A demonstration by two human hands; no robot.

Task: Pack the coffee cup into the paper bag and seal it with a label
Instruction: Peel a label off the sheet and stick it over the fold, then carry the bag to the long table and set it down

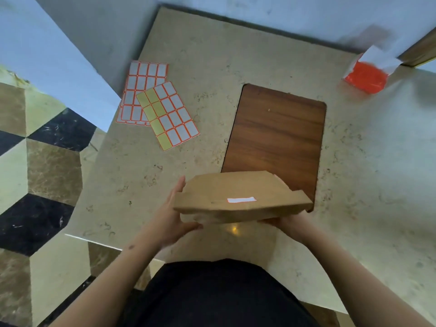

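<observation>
Both hands held the paper bag [238, 199] low in the frame: your left hand [175, 218] cupped its left side, your right hand [286, 220] gripped underneath. One label [241, 200] already sealed the folded top, so the job looked nearly finished; you couldn't see the cup. Beyond lay one wooden board [276, 135], two sticker sheets [153, 100], and one orange packet [365, 76] at upper right.

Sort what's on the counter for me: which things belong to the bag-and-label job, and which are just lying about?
Part of the job:
- paper bag, held between left hand and right hand
- label stuck across its folded top
- label sheets, some stickers already peeled

Lying about:
- wooden board
- orange packet at the far right

The cup is not visible.
</observation>
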